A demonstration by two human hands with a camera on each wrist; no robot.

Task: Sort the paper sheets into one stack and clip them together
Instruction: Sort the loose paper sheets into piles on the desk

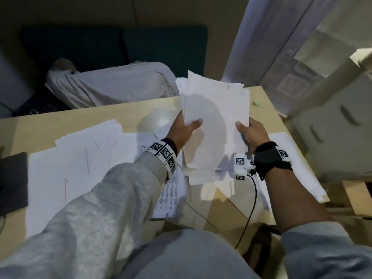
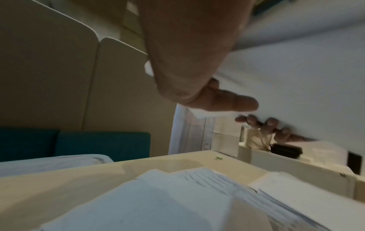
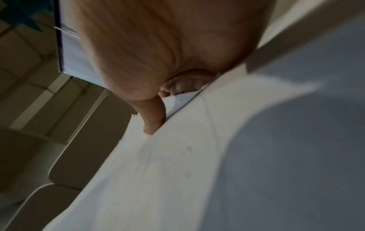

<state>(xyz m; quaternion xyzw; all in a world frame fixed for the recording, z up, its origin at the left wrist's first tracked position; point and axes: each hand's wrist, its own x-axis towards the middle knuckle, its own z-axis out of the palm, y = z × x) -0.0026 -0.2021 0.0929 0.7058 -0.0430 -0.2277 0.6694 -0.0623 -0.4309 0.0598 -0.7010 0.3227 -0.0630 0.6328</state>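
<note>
Overhead, head view: I held the paper stack [image 1: 215,121] above the bench [image 1: 120,115], left hand [image 1: 184,130] and right hand [image 1: 252,133] each pinching a side; loose sheets [image 1: 80,158] lay below.
Left wrist: thumb [image 2: 233,102] pressed on paper.
Right wrist: thumb [image 3: 153,115] clamped the stack's edge.

The held sheets [image 1: 215,117] are white, and the loose sheets [image 1: 80,158] on the pale beige, wood-toned bench [image 1: 60,121] are white too, some with thin red pen strokes, one with rows of small black print. Both sleeves [image 1: 96,208] are heathered light grey, and the wristbands [image 1: 165,153] carry black-and-white square code patterns. The sofa cushions [image 1: 120,45] are dark teal, and a tiny green scrap [image 1: 256,102] lies on the bench.
</note>
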